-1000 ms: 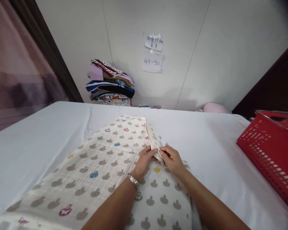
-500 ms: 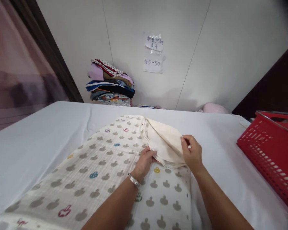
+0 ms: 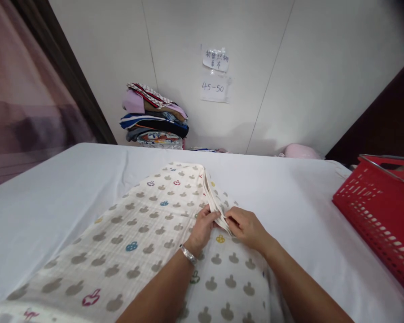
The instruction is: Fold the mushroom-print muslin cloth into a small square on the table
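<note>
A cream cloth printed with grey, red, blue and yellow mushroom shapes lies folded over the table. Its layered edges run down from the far corner to both hands. My left hand, with a silver bracelet at the wrist, pinches the cloth's edge between thumb and fingers. Just to its right, my right hand is closed on the cloth's turned-over flap, the fingertips almost meeting the left thumb. The printed side of this flap faces outward, and part of it is hidden behind the right hand.
The white-covered table spreads around the cloth. At the right stands a red plastic basket with a metal handle. Beyond the table's far edge are a stack of folded fabrics and a pink bundle. Paper signs hang on the wall.
My right hand has moved left, bringing the flap over toward my left hand. The plain cream inner side has gone from sight. My left hand keeps its place.
</note>
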`<state>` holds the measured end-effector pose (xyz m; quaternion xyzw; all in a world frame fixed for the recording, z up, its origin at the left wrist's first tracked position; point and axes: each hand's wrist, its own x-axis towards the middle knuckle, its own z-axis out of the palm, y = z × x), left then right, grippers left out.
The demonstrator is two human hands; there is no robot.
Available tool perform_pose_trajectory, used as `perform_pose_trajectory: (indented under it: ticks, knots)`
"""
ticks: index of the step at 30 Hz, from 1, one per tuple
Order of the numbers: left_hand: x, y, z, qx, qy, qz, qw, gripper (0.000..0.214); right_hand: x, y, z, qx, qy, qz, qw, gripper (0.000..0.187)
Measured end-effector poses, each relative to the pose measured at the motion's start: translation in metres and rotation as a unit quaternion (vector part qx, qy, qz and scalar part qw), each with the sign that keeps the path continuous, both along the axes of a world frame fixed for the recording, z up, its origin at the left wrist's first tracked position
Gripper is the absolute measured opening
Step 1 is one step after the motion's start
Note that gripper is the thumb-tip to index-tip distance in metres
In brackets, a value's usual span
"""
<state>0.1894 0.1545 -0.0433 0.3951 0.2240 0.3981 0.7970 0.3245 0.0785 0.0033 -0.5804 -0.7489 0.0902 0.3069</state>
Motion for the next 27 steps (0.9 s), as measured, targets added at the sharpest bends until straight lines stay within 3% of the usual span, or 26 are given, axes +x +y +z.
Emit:
perform_pose_trajectory:
  ticks: [10, 13, 16, 18, 22, 27]
  knots:
    - [-0.003, -0.002, 0.005, 0.039, 0.012, 0.002, 0.999, 0.03, -0.003, 0.001, -0.002, -0.033, 0.054, -0.027, 0.998, 0.011]
    - [-0.003, -0.002, 0.006, 0.029, 0.002, -0.012, 1.0, 0.028, 0.001, 0.004, -0.007, -0.04, 0.127, -0.062, 0.989, 0.015]
    - [-0.002, -0.001, 0.005, 0.018, 0.003, -0.017, 1.0, 0.025, 0.004, 0.004, -0.01, 0.003, 0.166, -0.117, 0.979, 0.016]
    - [-0.002, -0.001, 0.005, 0.015, 0.006, -0.017, 1.0, 0.023, 0.003, 0.003, -0.009, 0.026, 0.133, -0.119, 0.984, 0.016]
    - [-0.002, -0.001, 0.006, 0.026, 0.019, -0.006, 0.999, 0.023, -0.004, 0.0, -0.007, 0.013, 0.013, -0.041, 0.999, 0.013]
    - [-0.003, -0.001, 0.006, 0.013, 0.004, -0.019, 1.0, 0.023, -0.007, 0.001, -0.007, 0.018, -0.021, -0.067, 0.997, 0.013]
